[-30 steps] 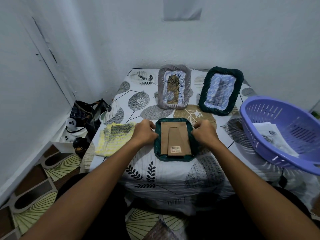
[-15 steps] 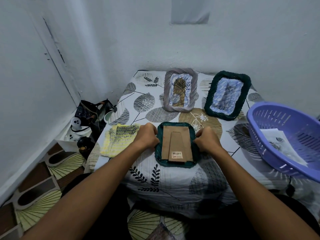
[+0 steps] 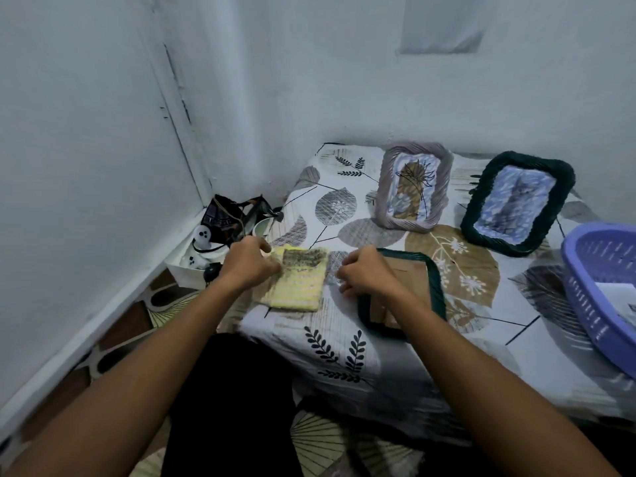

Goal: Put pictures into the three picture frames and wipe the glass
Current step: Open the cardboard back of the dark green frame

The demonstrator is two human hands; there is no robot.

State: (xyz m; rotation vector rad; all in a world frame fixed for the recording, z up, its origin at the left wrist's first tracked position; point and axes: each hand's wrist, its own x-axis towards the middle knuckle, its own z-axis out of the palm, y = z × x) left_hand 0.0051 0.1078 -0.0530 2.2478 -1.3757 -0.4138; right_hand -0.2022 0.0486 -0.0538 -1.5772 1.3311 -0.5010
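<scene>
A dark green braided picture frame [image 3: 436, 290] lies face down near the table's front edge, its brown cardboard back [image 3: 414, 280] up. My right hand [image 3: 364, 275] sits on its upper left corner with fingers curled over the left rim, and my forearm crosses the frame. A folded yellow cloth [image 3: 299, 287] lies just left of it. My left hand [image 3: 247, 265] is at the cloth's upper left edge, fingers curled; motion blur hides whether they pinch it. At the back, a grey frame [image 3: 413, 187] and a second dark green frame [image 3: 516, 201] stand with pictures in them.
A purple plastic basket [image 3: 585, 287] holding papers sits at the right edge of the table. The table wears a leaf-print cover [image 3: 344, 342]. A wall corner is close on the left, with a dark bag and white items [image 3: 223, 218] on the floor below it.
My left hand left the face-down frame and moved left to the yellow cloth. My right hand shifted from the frame's right side to its left rim. The view swung left.
</scene>
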